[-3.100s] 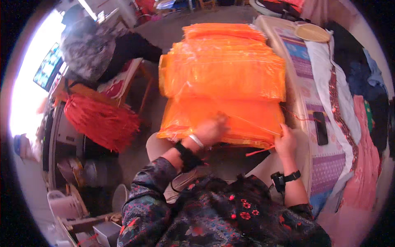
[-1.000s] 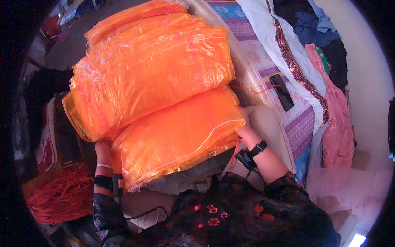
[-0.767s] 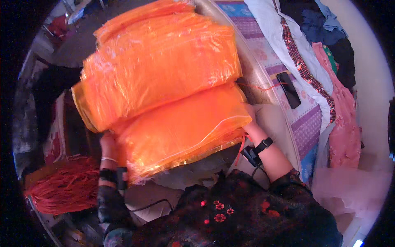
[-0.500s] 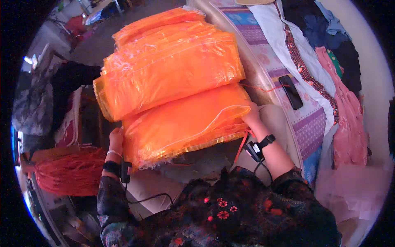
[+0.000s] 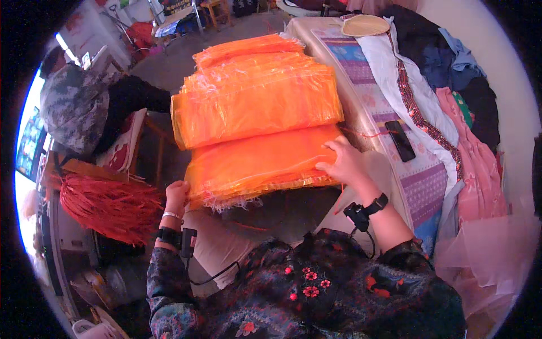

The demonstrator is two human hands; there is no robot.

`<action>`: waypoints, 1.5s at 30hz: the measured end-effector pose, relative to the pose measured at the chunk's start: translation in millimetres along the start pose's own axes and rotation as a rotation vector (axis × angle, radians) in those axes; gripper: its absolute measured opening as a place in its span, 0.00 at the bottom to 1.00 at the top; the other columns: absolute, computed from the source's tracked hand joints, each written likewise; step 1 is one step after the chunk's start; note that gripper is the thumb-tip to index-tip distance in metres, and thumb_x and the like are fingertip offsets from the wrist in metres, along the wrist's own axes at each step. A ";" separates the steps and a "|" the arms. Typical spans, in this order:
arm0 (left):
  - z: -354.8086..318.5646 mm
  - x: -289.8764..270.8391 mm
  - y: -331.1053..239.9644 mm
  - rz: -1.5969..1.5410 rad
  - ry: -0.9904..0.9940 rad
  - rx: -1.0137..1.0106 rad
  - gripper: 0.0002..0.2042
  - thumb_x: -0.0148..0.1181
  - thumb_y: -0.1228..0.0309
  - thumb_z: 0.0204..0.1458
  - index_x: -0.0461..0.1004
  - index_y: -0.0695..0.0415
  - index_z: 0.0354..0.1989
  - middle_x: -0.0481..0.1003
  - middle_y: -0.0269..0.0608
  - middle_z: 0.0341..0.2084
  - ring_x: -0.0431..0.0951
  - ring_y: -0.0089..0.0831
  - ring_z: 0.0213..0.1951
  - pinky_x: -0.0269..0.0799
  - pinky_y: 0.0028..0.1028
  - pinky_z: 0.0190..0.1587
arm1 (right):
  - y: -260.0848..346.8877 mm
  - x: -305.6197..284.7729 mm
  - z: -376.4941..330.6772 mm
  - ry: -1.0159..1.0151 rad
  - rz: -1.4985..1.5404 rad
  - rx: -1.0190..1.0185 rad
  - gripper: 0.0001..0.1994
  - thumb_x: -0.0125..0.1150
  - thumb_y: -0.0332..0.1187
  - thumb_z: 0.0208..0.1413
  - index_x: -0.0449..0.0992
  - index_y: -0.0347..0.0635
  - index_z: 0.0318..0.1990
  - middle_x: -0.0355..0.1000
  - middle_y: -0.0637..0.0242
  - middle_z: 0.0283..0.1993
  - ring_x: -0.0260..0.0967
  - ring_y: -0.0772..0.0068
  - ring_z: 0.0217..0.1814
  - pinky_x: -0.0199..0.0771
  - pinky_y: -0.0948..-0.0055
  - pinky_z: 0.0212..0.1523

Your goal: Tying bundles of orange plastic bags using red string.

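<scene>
Near stack: orange mesh bags (image 5: 259, 164) on the lap, second pile (image 5: 257, 99) behind.
Left hand (image 5: 176, 195): at the corner, grip seemingly closed (fingers hidden).
Right hand (image 5: 344, 164): flat, open, on top.
Right side: black phone (image 5: 400, 140) on the patterned cloth (image 5: 420, 186).
Left side: red string bundle (image 5: 107, 206).

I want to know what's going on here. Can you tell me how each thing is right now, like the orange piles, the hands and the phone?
near orange stack: lying flat, held at both ends
far orange stack: piled behind it, untouched
left hand: gripping the near stack's left end
right hand: palm down on the near stack's right end
black phone: lying flat on the patterned cloth, screen dark
red strand bundle: heaped loose at the left
</scene>
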State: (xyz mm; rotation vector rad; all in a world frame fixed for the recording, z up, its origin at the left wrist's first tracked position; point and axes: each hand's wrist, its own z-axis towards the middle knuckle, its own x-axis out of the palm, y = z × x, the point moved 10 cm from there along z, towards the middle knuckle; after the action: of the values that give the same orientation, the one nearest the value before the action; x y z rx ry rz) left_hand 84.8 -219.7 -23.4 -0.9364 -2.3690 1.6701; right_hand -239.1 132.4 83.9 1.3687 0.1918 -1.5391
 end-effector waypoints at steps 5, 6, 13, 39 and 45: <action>2.7 -0.2 -20.9 0.098 -0.103 0.205 0.06 0.53 0.75 0.43 0.71 0.59 0.17 0.66 0.30 0.13 0.63 0.19 0.15 0.59 0.21 0.16 | -17.6 11.0 -0.3 0.080 -0.155 0.117 0.07 0.52 0.29 0.38 0.71 0.43 0.29 0.66 0.59 0.32 0.66 0.53 0.35 0.67 0.60 0.33; 0.8 2.0 -35.0 0.193 -0.130 0.369 0.05 0.53 0.76 0.42 0.71 0.60 0.17 0.67 0.31 0.13 0.64 0.19 0.16 0.62 0.22 0.18 | -25.2 10.1 -4.6 0.059 -0.153 0.126 0.06 0.50 0.26 0.38 0.70 0.42 0.27 0.66 0.58 0.32 0.66 0.52 0.34 0.67 0.59 0.32; 37.8 3.8 55.1 0.857 -0.243 0.527 0.09 0.57 0.66 0.34 0.73 0.61 0.17 0.71 0.51 0.17 0.73 0.47 0.23 0.69 0.37 0.28 | -62.1 58.5 -35.2 0.084 -0.038 0.063 0.07 0.51 0.23 0.37 0.69 0.40 0.28 0.67 0.55 0.33 0.66 0.52 0.35 0.66 0.60 0.33; -144.5 348.0 -113.3 0.642 0.206 1.061 0.04 0.53 0.75 0.35 0.69 0.60 0.22 0.68 0.46 0.20 0.69 0.45 0.26 0.67 0.37 0.28 | -78.2 33.3 -32.6 -0.050 0.626 0.323 0.04 0.55 0.21 0.43 0.68 0.37 0.29 0.65 0.73 0.22 0.61 0.85 0.24 0.64 0.82 0.26; -152.8 338.5 -118.8 0.528 0.169 0.914 0.11 0.54 0.76 0.37 0.69 0.62 0.33 0.69 0.50 0.24 0.70 0.49 0.29 0.68 0.37 0.28 | -78.4 37.3 -30.7 0.026 0.561 0.353 0.08 0.53 0.20 0.37 0.70 0.37 0.29 0.67 0.65 0.22 0.64 0.75 0.23 0.64 0.76 0.24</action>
State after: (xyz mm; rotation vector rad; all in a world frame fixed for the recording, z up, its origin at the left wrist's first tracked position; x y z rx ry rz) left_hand -176.1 59.9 52.9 -1.4276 -1.0316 2.3562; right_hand -271.3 168.9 5.7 1.5476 -0.4375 -1.1092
